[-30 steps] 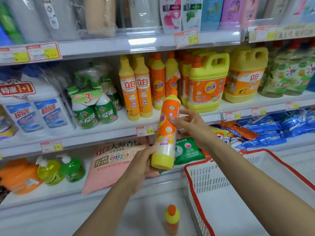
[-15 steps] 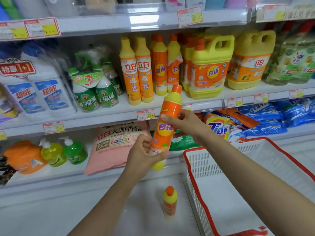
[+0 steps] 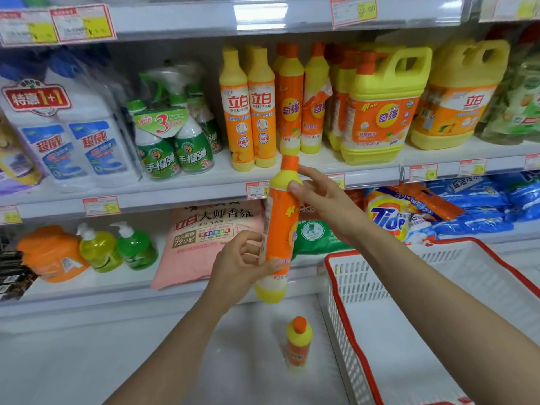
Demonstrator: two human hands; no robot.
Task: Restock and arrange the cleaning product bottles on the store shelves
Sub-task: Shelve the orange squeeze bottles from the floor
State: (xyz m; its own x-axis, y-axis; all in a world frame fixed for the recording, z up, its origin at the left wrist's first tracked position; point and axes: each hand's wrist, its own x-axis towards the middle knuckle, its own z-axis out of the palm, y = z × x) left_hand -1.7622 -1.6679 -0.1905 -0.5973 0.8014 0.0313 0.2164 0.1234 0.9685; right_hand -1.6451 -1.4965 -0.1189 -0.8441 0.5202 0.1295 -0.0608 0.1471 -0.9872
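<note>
An orange and yellow dish soap bottle with an orange cap is upright in front of the shelves, between both hands. My left hand grips its lower part, thumb across the label. My right hand holds the yellow neck with thumb and fingers. Behind it, on the middle shelf, stand matching bottles in a row beside two taller yellow ones. A second small bottle stands on the floor below.
A white basket with a red rim sits at the lower right, near my right arm. Big yellow jugs fill the middle shelf's right side, green spray bottles its left. A pink bag and Tide bag lie on the lower shelf.
The bottle has turned in my hands, so its front label faces away. My right hand slid up from its middle to the neck. The view shifted down the shelves.
</note>
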